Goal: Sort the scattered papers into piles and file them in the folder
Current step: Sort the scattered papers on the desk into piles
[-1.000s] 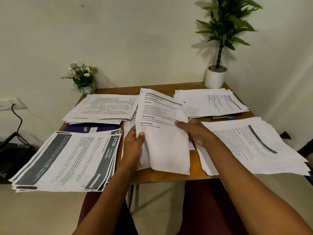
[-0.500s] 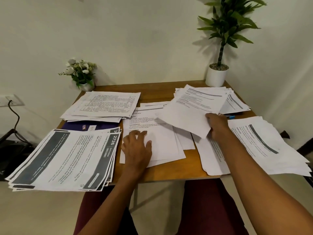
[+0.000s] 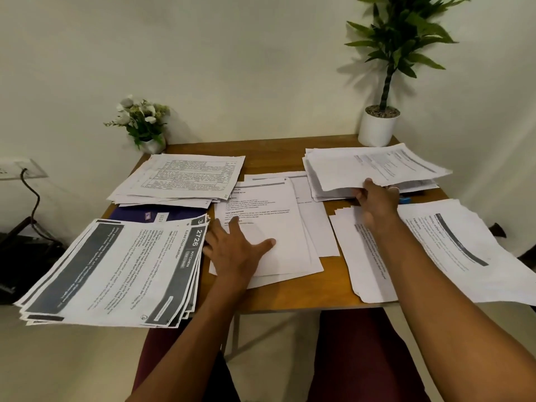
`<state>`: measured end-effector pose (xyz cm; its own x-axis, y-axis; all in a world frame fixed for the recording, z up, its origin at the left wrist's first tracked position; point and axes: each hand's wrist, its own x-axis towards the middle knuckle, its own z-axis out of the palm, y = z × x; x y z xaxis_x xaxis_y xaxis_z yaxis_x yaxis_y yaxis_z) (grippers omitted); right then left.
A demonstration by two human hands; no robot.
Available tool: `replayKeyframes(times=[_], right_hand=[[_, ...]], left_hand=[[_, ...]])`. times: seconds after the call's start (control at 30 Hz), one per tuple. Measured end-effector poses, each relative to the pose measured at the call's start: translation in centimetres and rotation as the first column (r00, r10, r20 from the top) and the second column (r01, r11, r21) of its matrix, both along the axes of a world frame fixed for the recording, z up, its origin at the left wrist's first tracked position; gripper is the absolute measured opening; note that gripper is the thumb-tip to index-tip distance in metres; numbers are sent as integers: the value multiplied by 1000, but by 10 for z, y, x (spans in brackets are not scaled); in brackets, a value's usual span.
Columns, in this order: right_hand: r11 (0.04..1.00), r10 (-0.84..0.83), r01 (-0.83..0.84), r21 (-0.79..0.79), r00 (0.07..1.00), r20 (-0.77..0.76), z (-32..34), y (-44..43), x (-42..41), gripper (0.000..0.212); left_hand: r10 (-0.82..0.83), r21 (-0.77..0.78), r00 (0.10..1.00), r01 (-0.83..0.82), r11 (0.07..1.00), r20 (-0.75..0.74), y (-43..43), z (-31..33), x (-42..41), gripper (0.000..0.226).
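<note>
Printed papers lie in several piles on a small wooden table (image 3: 287,297). My left hand (image 3: 236,250) rests flat, fingers spread, on the middle pile (image 3: 269,224). My right hand (image 3: 375,201) pinches the near edge of a white sheet (image 3: 377,166) held just over the back-right pile (image 3: 324,187). A dark-banded pile (image 3: 116,274) overhangs the table's front left. A table-form pile (image 3: 185,178) sits at the back left. A blue folder (image 3: 150,214) lies partly under those two piles. Another pile (image 3: 452,250) fills the front right.
A small flower pot (image 3: 145,126) stands at the table's back-left corner and a tall plant in a white pot (image 3: 378,129) at the back right. A blue item (image 3: 404,201) peeks out by my right wrist. A wall socket with a cable (image 3: 26,181) is on the left.
My right hand carried the sheet from the middle of the table to the back-right pile. My left hand let go of it and dropped flat onto the middle pile.
</note>
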<state>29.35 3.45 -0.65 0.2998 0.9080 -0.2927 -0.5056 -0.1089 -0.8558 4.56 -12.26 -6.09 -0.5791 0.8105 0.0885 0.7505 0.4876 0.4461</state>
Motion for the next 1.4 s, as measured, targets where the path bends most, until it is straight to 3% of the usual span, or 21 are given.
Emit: replayKeyframes(times=[0.23, 0.33, 0.53, 0.7, 0.83, 0.93, 1.1, 1.2, 1.3, 1.4], right_hand=[[980, 194, -196, -45, 980, -55, -6, -8, -8, 56], [956, 282, -281, -80, 959, 5, -14, -14, -12, 61], [934, 354, -347, -87, 930, 96, -31, -27, -22, 34], [924, 383, -379, -56, 901, 204, -35, -30, -24, 25], [913, 399, -407, -15, 885, 242, -37, -34, -20, 23], [901, 417, -432, 29, 883, 215, -35, -39, -17, 25], [883, 441, -466, 63, 867, 232, -30, -48, -15, 26], [864, 478, -503, 11, 827, 294, -24, -47, -20, 28], [849, 504, -527, -36, 788, 355, -16, -45, -27, 34], [833, 543, -550, -69, 786, 294, -8, -46, -32, 48]], left_hand=[[30, 51, 994, -36, 998, 106, 5, 18, 3, 98], [25, 56, 997, -29, 998, 73, 4, 22, 3, 88], [-35, 26, 999, 35, 999, -24, -5, 24, 8, 69], [-20, 122, 994, 7, 993, 110, -9, 25, 7, 69], [-15, 78, 955, -9, 997, 297, -12, 31, 6, 69], [21, 79, 873, -68, 995, 487, -13, 36, 1, 66], [2, 215, 690, -229, 950, 724, -25, 47, 1, 65], [-15, 191, 477, -323, 927, 879, -28, 57, 3, 63], [-43, 170, 320, -382, 908, 946, -31, 68, 2, 63], [-92, 194, 261, -396, 897, 961, -34, 72, -2, 64]])
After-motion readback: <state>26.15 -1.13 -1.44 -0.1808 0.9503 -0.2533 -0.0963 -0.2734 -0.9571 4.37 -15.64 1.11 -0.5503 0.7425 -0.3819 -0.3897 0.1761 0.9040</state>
